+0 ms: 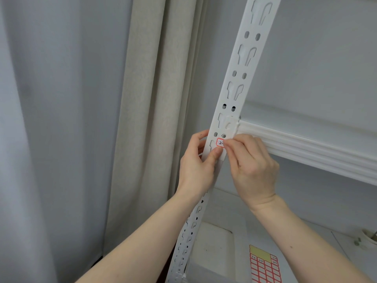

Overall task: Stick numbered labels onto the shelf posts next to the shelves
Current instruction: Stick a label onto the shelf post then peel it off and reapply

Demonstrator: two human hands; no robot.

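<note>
Pale grey wall and heavy beige curtain [153, 119] frame this corner, where a white metal rack stands. Nearest, at five o'clock, a sheet of red-bordered labels [265, 268] lies on the lower shelf [224, 211]; its top yellowish patch is bare backing where stickers have gone, a few remaining ones carry handwriting, and most look blank, so I'd say plenty of labelling is left. Just above centre, the left hand [195, 164] grips the slotted shelf post [234, 82], fingers curled behind its edge and thumb pressing the front. The right hand [253, 166] pinches or presses the right end of a small label [220, 143] marked "2-"; its remaining text is covered. That label sits on the post's face just below the ribbed beam of the upper shelf [306, 148], seemingly mid-sticking. Farther, toward twelve o'clock, the post is smooth painted steel punched with keyhole slots and paired oval holes, and no labels show.
</note>
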